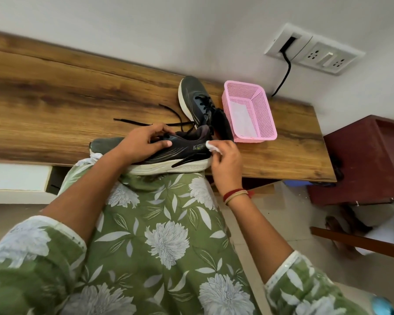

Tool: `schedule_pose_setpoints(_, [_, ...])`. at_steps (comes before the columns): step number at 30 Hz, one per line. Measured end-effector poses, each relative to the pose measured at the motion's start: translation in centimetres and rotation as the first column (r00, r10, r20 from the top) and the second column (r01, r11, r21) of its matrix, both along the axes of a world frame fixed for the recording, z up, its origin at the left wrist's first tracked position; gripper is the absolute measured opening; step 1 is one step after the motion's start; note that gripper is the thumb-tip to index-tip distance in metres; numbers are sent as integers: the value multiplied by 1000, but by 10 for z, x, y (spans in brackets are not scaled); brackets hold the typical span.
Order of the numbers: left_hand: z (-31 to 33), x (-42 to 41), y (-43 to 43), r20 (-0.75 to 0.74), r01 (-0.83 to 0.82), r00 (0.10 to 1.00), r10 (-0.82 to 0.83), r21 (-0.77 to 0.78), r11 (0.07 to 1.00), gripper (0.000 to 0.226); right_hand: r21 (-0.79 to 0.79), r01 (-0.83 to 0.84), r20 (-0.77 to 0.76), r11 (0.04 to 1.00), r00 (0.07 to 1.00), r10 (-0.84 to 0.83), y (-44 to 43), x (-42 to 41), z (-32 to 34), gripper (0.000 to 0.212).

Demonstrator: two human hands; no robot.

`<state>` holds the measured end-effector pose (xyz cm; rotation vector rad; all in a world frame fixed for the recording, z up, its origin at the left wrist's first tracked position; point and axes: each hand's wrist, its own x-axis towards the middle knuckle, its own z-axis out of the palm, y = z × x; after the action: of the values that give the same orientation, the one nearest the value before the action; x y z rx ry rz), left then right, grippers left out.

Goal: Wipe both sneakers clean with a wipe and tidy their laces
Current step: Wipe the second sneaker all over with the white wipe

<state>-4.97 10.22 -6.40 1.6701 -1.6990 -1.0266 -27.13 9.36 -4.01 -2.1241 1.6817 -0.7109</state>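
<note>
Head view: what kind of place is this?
Probably a room in a home: a wooden desk against a white wall, a socket on that wall, and a pink basket.

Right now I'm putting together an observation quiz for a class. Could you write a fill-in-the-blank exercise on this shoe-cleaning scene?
1. The right hand pinches a ____ wipe at the near sneaker.
2. The far sneaker stands on the table beside a ____ basket.
3. The left hand grips the near sneaker; the sneakers in view number ____.

Missing words: white; pink; two.
</note>
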Motion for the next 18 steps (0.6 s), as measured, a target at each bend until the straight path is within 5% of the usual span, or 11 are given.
schedule_pose_setpoints(7, [5, -2, 0, -9, 1, 1000, 0, 38, 999, 32, -10, -112, 0, 994, 994, 112, 18, 9, 2, 31])
schedule_pose_setpoints(10, [12, -2, 1, -11, 6, 1000, -5, 57, 998, 33, 208, -227, 114, 951, 972, 207, 20, -7, 10, 28])
schedule_pose_setpoints(18, [33, 35, 7, 270, -114, 962, 41, 263, 958, 56, 290, 208, 307, 934, 904, -297, 24, -32, -14, 21])
